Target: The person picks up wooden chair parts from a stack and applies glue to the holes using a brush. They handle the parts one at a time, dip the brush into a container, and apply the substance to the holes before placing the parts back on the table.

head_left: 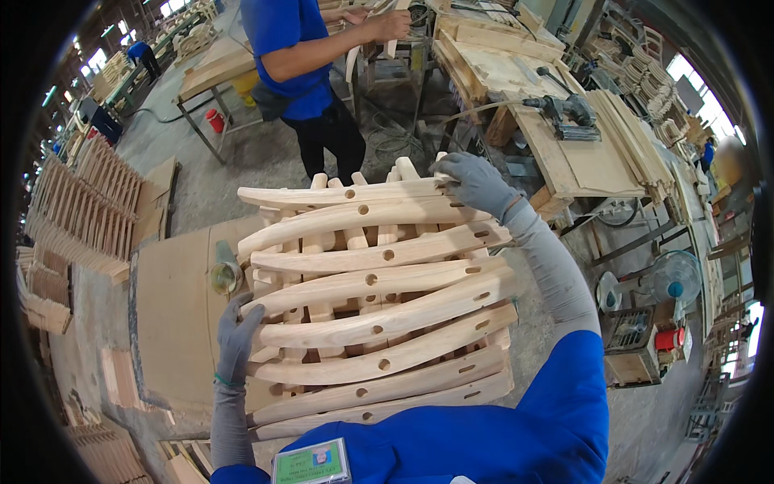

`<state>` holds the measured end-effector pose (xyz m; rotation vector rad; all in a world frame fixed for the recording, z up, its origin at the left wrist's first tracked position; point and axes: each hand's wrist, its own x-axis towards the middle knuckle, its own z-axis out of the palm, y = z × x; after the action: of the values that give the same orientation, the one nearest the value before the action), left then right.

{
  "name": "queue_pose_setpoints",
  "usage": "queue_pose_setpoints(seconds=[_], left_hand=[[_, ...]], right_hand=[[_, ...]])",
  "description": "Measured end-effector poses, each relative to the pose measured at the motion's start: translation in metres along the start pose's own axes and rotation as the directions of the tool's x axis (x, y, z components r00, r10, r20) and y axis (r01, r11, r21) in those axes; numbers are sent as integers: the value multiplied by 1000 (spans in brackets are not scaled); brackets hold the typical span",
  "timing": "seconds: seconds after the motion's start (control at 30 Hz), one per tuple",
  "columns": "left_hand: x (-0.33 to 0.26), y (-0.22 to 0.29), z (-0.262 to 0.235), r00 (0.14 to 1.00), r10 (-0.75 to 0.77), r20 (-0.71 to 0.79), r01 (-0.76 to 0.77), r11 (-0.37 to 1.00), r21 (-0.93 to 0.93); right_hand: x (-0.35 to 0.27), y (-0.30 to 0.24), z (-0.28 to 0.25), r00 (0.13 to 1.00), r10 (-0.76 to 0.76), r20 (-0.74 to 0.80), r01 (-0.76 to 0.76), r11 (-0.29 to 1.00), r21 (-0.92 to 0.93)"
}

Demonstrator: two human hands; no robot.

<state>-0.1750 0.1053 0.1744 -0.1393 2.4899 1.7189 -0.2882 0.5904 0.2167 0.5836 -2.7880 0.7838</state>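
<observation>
In front of me is a stack of pale curved wooden slats (379, 329), laid side by side in rows over crossing lower pieces. Each top slat has a round hole near its middle, and several have a slot near the right end. My left hand (235, 337), in a grey glove, is at the stack's left side, its thumb and fingers around the end of one slat. At the far right corner my gloved right hand (474, 184) curls its fingers over the end of the farthest slat (322, 195). The fingertips of that hand are partly hidden.
A roll of tape (226, 277) lies left of the stack on a brown board (173, 323). Slatted wooden stacks (85, 202) stand further left. Across from me a co-worker (294, 73) works by a bench. A clamp-like tool (568, 113) rests on the right workbench, with a fan (676, 278) nearer.
</observation>
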Motion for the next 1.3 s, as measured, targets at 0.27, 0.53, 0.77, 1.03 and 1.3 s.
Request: queue_pose_setpoints(seconds=[0.27, 0.53, 0.77, 1.03, 1.3], left_hand=[[-1, -5, 0, 998, -62, -7, 61, 995, -78], [1, -2, 2, 999, -36, -15, 36, 999, -37], [0, -7, -2, 999, -40, -7, 40, 999, -20], [1, -3, 0, 1000, -25, 2, 25, 999, -27], [0, -3, -2, 999, -30, -16, 30, 999, 46]], right_hand=[[7, -22, 7, 987, 67, 143, -6, 922, -387], [-1, -1, 24, 892, 415, -179, -317, 857, 406], [3, -20, -5, 930, 358, -81, -360, 933, -8], [4, -4, 26, 927, 362, -96, -374, 900, -224], [-7, 21, -11, 820, 550, -159, -405, 753, 518]])
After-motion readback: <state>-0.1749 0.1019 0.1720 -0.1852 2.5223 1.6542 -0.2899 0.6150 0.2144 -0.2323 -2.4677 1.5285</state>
